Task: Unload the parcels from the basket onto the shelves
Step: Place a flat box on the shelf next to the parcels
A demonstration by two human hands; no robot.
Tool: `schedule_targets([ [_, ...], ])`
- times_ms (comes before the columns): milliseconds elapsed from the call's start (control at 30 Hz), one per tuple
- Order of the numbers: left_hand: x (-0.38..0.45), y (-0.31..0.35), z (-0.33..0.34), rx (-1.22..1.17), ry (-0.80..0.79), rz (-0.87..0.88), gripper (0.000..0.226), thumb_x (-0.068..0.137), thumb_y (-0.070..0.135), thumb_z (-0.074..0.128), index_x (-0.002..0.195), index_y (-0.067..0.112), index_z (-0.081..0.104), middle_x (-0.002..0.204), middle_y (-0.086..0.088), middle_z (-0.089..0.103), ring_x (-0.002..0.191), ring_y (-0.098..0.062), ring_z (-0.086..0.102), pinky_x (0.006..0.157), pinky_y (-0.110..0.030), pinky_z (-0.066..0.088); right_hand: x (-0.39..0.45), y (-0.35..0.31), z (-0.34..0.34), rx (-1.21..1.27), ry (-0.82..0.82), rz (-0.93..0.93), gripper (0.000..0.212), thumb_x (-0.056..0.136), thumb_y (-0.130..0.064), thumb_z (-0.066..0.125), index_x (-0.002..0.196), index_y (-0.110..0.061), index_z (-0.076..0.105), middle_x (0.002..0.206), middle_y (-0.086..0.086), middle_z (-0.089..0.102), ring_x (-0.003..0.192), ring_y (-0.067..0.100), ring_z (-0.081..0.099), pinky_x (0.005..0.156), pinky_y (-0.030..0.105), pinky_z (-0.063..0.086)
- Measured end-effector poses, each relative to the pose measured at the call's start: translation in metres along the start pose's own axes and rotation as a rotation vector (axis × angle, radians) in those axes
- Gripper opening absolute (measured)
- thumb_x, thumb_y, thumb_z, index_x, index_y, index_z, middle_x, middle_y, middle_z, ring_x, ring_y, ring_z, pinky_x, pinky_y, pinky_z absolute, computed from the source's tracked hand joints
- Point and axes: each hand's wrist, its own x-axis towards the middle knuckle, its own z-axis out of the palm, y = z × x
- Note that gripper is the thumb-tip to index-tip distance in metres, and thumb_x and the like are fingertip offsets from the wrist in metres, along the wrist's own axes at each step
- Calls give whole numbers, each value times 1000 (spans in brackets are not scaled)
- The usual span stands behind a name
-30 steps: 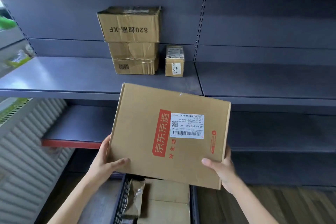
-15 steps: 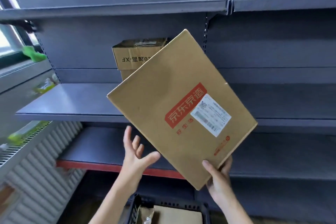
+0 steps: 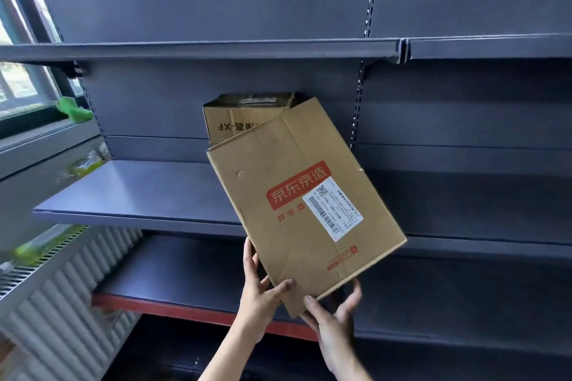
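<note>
Both hands are on the bottom corner of the flat parcel (image 3: 305, 210) in the head view: the left hand (image 3: 263, 294) has come back onto it, thumb hooked over the front face and fingers lying up along the left edge, while the right hand (image 3: 332, 315) cups the corner from underneath with thumb in front and fingers curled behind. Half a second ago that left hand was loose in the air with spread fingers, so it's a two-handed hold again. The parcel has also gone higher and swung steeper, standing almost on its corner in the middle of the frame, its top edge overlapping the printed box (image 3: 235, 120) already stacked on the middle shelf (image 3: 139, 189). Looks like it's about to get slid in there, probably next to that stack. As for the basket, it's dropped out of the bottom of the frame, so no telling what's left in it right now.
</note>
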Motion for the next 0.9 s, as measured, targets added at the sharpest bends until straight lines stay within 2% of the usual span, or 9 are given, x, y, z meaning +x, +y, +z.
schedule_targets([
  [100,4,-5,-6,-48,2,-24,96,80,-12,61,124,64,24,143,9,40,115,-26,57,80,-48,57,4,-3,-9,-25,17,3,77,75,9,67,115,-50,36,116,-8,63,89,6,69,71,39,56],
  [233,15,-6,-8,-56,14,-47,93,84,-14,56,129,59,20,145,4,38,115,-26,58,75,-48,59,23,-36,-30,-55,154,-90,47,73,-1,69,94,-38,48,115,-2,60,97,14,60,86,47,46],
  [333,28,-4,-2,-56,32,-55,92,84,-13,56,135,55,21,144,2,42,114,-28,59,74,-49,59,41,-69,-46,3,193,-154,55,75,3,67,108,-34,42,119,-1,56,98,14,59,74,44,52],
  [433,39,-2,4,-46,35,-67,90,85,-12,55,140,51,19,142,0,44,113,-29,60,74,-52,58,52,-97,-58,-43,146,-160,81,81,-4,64,127,-56,22,111,-7,62,97,17,63,67,48,56],
  [533,46,-3,4,-23,54,-85,88,85,-10,56,142,45,18,141,-1,46,111,-28,61,73,-50,59,60,-122,-63,-184,90,-144,74,81,-21,65,123,-64,23,98,-14,70,85,26,71,65,57,55],
  [600,49,-4,3,-22,76,-112,85,86,-9,57,144,38,16,142,-1,44,111,-29,60,69,-43,60,64,-134,-65,-247,83,-121,66,74,-30,69,123,-55,31,105,-6,66,88,31,69,65,61,55],
  [700,50,-5,-2,8,95,-111,70,86,-10,56,140,27,31,137,0,48,107,-27,62,64,-39,60,67,-141,-70,-389,150,-147,52,76,-29,72,119,-30,43,111,-2,62,98,20,63,74,48,56],
  [800,53,-1,-11,86,94,-92,62,86,-10,55,132,30,42,129,5,54,100,-20,65,60,-35,60,68,-144,-76,-569,219,-210,28,74,-20,77,92,-19,55,95,1,69,86,15,62,70,26,46],
  [900,56,8,-20,152,86,-84,62,87,-8,53,135,30,43,124,9,58,97,-15,66,59,-34,59,68,-140,-76,-635,207,-185,34,69,-11,80,90,-15,54,85,1,68,82,19,63,66,24,45],
])
